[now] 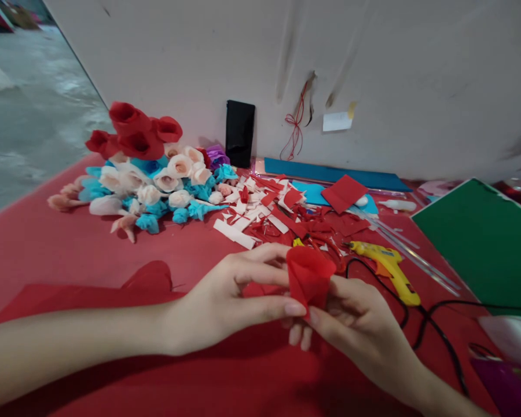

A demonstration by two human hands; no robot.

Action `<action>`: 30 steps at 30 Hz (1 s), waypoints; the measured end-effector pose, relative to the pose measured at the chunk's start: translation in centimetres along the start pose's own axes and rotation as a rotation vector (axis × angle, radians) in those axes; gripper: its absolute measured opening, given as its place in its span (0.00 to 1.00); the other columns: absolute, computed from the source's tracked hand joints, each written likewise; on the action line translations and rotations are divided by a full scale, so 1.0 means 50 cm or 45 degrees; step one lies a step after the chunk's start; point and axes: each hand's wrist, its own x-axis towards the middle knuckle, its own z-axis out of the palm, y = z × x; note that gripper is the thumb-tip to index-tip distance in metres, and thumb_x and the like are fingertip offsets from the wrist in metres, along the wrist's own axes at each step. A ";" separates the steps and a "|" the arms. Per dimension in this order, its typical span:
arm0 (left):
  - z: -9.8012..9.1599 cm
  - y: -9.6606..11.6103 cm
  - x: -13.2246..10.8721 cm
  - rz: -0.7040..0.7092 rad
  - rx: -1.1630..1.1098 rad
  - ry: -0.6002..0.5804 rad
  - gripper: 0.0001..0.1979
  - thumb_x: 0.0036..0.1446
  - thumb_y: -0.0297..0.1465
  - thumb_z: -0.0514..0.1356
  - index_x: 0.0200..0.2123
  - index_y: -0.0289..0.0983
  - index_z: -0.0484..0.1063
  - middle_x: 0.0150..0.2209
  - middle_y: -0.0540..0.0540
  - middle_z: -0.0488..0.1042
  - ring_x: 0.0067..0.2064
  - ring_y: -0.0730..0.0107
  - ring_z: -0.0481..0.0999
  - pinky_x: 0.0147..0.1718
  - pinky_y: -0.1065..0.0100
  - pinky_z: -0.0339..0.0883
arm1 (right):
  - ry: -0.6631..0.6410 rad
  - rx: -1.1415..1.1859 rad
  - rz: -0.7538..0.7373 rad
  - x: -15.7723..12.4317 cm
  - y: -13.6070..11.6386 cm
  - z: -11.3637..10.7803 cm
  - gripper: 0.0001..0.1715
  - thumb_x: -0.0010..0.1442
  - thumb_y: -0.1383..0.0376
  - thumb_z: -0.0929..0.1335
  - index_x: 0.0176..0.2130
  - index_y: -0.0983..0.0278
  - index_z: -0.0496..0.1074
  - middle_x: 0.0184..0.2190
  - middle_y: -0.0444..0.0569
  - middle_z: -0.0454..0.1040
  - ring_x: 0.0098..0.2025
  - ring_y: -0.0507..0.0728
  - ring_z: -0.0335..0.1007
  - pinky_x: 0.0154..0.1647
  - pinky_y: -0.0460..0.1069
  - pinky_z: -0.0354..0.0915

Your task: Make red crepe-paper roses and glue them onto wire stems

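A red paper flower [310, 275], rolled into a cup with an open top, is held upright between my two hands. My left hand [243, 286] pinches its left side and base with thumb and fingers. From the right, my right hand [358, 318] grips the lower part, its thumb close to the left thumb at the base. Some fingertips are hidden behind the flower. Beneath and behind my hands lies red paper [147, 347], with a rounded red piece [150, 275] beside my left wrist.
Finished flowers [156, 179] in red, white and blue are heaped at the left. Paper scraps [260, 208] spread across the middle. A yellow glue gun [388, 266] with a black cord, a green board [486, 243] and clear sticks [417, 255] are at the right. A phone [239, 133] leans against the wall.
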 end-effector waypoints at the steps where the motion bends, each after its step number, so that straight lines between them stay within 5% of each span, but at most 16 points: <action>1: -0.001 0.001 0.000 0.009 0.030 -0.011 0.07 0.55 0.25 0.59 0.26 0.33 0.75 0.33 0.47 0.75 0.39 0.74 0.70 0.40 0.76 0.63 | 0.012 -0.040 -0.026 -0.001 0.000 0.000 0.04 0.57 0.67 0.66 0.33 0.66 0.70 0.23 0.45 0.73 0.24 0.47 0.69 0.26 0.40 0.66; 12: -0.002 -0.003 -0.003 0.049 0.072 -0.015 0.05 0.53 0.24 0.60 0.28 0.36 0.77 0.42 0.47 0.73 0.47 0.68 0.69 0.45 0.72 0.64 | 0.056 -0.189 -0.177 -0.009 -0.001 0.000 0.04 0.54 0.72 0.68 0.30 0.65 0.73 0.22 0.44 0.74 0.24 0.47 0.69 0.26 0.38 0.65; 18: 0.001 -0.017 -0.007 0.033 -0.063 0.010 0.04 0.51 0.27 0.62 0.29 0.37 0.77 0.47 0.46 0.70 0.46 0.68 0.70 0.40 0.74 0.66 | 0.071 -0.358 -0.293 -0.004 -0.006 -0.004 0.05 0.52 0.71 0.69 0.25 0.65 0.72 0.21 0.43 0.73 0.23 0.47 0.68 0.24 0.40 0.62; 25: -0.011 -0.029 0.006 0.106 -0.035 -0.082 0.04 0.45 0.23 0.66 0.28 0.35 0.76 0.31 0.48 0.75 0.33 0.75 0.71 0.32 0.77 0.65 | -0.017 -0.703 -0.120 -0.009 -0.027 -0.019 0.09 0.54 0.65 0.68 0.24 0.65 0.72 0.18 0.44 0.69 0.20 0.48 0.60 0.19 0.43 0.55; 30: -0.022 -0.036 0.014 0.163 0.074 -0.195 0.08 0.45 0.23 0.65 0.32 0.32 0.76 0.29 0.46 0.75 0.32 0.73 0.70 0.33 0.73 0.66 | -0.060 -0.790 -0.111 -0.008 -0.024 -0.033 0.07 0.53 0.63 0.68 0.26 0.63 0.72 0.17 0.42 0.66 0.20 0.47 0.58 0.18 0.41 0.55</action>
